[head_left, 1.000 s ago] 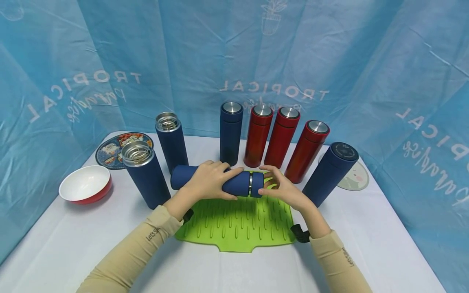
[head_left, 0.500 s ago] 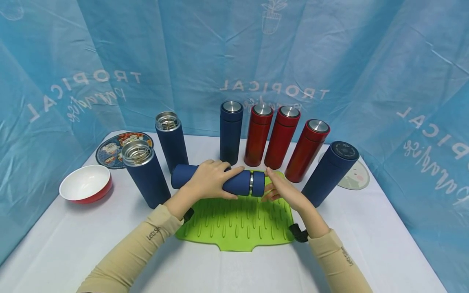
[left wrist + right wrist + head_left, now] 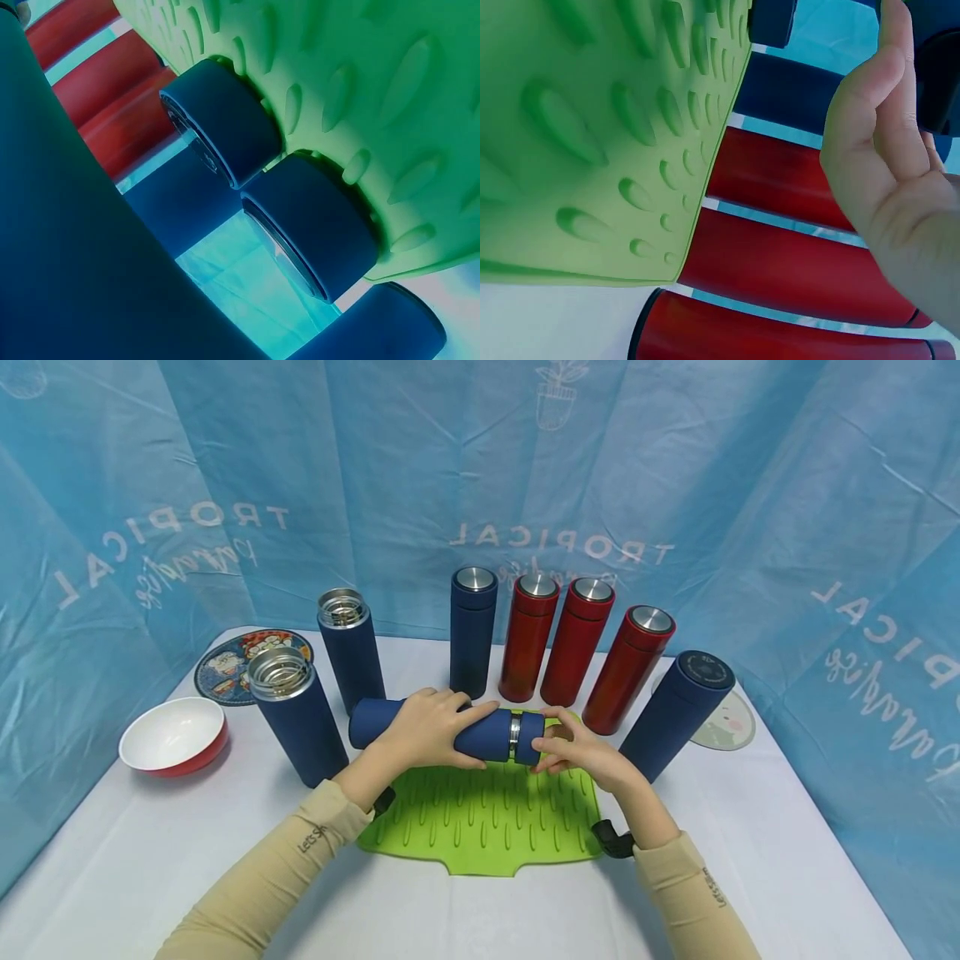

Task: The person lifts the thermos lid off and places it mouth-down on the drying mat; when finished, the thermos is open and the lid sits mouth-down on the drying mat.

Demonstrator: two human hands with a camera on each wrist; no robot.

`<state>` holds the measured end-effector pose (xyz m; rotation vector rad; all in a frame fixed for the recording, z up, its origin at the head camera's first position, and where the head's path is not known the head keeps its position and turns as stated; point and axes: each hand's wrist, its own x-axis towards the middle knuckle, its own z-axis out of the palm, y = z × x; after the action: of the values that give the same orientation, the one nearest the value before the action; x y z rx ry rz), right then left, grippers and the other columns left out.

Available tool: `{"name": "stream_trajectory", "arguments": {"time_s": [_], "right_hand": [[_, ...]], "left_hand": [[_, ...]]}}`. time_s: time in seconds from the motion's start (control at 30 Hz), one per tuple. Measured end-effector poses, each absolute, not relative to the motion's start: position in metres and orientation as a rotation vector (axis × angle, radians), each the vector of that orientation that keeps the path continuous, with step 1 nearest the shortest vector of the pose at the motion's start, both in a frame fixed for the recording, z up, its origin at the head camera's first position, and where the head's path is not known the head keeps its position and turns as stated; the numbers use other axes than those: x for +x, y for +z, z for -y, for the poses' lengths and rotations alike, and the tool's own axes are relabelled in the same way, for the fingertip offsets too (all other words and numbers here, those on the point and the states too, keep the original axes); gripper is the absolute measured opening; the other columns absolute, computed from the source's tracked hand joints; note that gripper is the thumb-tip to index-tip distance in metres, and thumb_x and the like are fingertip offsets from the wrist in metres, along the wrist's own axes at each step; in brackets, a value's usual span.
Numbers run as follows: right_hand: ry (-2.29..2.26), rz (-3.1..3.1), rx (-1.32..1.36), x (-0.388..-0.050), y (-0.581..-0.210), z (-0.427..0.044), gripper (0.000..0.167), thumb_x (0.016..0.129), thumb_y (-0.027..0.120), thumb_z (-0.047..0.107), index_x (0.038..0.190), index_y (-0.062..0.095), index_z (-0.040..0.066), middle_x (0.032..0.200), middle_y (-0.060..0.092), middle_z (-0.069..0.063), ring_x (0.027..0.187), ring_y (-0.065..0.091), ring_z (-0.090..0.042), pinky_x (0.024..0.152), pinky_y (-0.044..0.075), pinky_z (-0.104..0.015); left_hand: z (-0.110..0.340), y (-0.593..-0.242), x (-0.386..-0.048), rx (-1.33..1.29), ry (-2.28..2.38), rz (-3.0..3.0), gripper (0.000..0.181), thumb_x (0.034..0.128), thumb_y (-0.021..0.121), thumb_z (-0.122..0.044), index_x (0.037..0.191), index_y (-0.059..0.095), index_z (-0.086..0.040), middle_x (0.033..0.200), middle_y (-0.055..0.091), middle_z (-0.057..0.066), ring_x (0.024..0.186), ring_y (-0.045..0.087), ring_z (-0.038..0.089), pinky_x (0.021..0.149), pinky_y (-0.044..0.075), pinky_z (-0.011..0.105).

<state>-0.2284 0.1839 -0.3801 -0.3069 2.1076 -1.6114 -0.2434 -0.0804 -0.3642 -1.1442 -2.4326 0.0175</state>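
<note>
A dark blue thermos bottle [image 3: 483, 737] lies level above the green ridged mat [image 3: 487, 835], its body gripped from above by my left hand [image 3: 427, 729]. My right hand [image 3: 588, 753] holds the blue lid [image 3: 530, 739] at the bottle's right end with thumb and fingers. A silver band shows between body and lid. In the left wrist view, the held bottle [image 3: 60, 240] fills the left side. Two loose blue lids [image 3: 232, 116] [image 3: 319, 225] rest on the mat there; the bottle hides them in the head view.
Two lidless blue thermoses [image 3: 300, 722] [image 3: 352, 652] stand left. Behind are a capped blue thermos [image 3: 472, 643] and red ones [image 3: 528, 643]; another blue one [image 3: 671, 718] stands right. A bowl [image 3: 172, 739] and patterned round mat [image 3: 225, 672] lie left, a pale round mat [image 3: 727, 727] right.
My right fingers straightened and came off the lid, then curled back onto it. The lid sits slightly farther right, with a wider silver band showing. My left hand stays in place.
</note>
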Motion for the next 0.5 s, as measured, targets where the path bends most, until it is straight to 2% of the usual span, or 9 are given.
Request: {"name": "stream_trajectory", "arguments": {"time_s": [0.1,0.2,0.27,0.5], "right_hand": [[-1.635,-2.099,-0.376,-0.229,-0.381,-0.186,0.061,0.087,0.061,0.025,0.137,0.027,0.014,0.121,0.040,-0.022,0.093,0.061,-0.039,0.085,0.047,-0.050],[-1.651,-2.103,-0.452,-0.229,-0.381,-0.188,0.061,0.084,0.065,0.018,0.134,0.030,0.016,0.126,0.037,-0.020,0.098,0.057,-0.037,0.085,0.046,-0.052],[-1.648,-2.124,-0.503,-0.229,-0.381,-0.190,0.063,0.081,0.067,0.013,0.133,0.032,0.017,0.129,0.035,-0.018,0.102,0.054,-0.033,0.083,0.048,-0.048],[-1.645,-2.202,-0.599,-0.227,-0.379,-0.195,0.067,0.076,0.070,0.007,0.132,0.036,0.016,0.132,0.034,-0.017,0.106,0.049,-0.036,0.082,0.048,-0.039]], "left_hand": [[0.081,-0.365,-0.244,-1.140,0.005,2.441,0.082,0.0641,0.065,-0.070,0.131,0.053,-0.023,0.099,0.064,0.007,0.081,0.062,0.022,0.072,0.050,0.036],[0.081,-0.364,-0.243,-1.138,-0.007,2.474,0.083,0.0645,0.066,-0.070,0.132,0.051,-0.023,0.101,0.064,0.007,0.082,0.062,0.023,0.074,0.050,0.037],[0.081,-0.364,-0.243,-1.136,-0.010,2.504,0.083,0.0652,0.065,-0.070,0.133,0.050,-0.024,0.103,0.063,0.007,0.084,0.062,0.023,0.075,0.050,0.037],[0.082,-0.362,-0.243,-1.121,-0.064,2.534,0.084,0.0662,0.066,-0.068,0.134,0.049,-0.022,0.101,0.062,0.007,0.082,0.061,0.021,0.073,0.050,0.036]]}}
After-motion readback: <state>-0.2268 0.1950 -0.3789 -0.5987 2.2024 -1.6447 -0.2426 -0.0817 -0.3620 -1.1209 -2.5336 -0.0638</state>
